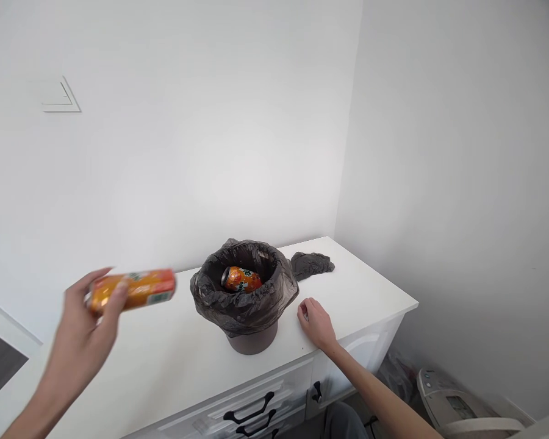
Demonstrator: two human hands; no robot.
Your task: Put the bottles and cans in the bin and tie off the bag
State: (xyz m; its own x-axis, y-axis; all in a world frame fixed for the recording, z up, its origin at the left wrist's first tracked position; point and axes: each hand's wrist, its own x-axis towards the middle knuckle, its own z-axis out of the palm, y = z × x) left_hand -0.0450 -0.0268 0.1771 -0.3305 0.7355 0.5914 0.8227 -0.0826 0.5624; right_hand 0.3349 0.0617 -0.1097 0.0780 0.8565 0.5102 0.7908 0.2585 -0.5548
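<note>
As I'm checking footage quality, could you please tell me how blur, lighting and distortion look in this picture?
Head view: the held can and left hand look softly smeared, probably by motion; the other can, inside the lined bin, looks crisper. Head view: soft light, a pale glow on the back wall. Head view: the wall switch looks skewed, suggesting wide-angle stretch.

Bin [252, 344]: 1, used as ref. Cans: 2 tot. – held can [139, 290] L of bin, inner can [242, 279] inside bin. Bags: 2 – liner [238, 316] over bin rim, loose bag [312, 265] behind & R of bin. Hands: 2 – L hand [83, 326] L of bin, R hand [318, 322] R of bin. Switch [59, 100]: 1, up & L of bin. Cabinet [361, 299]: 1, under bin. Drawer handles [248, 419]: 3 vis., below bin.
</note>
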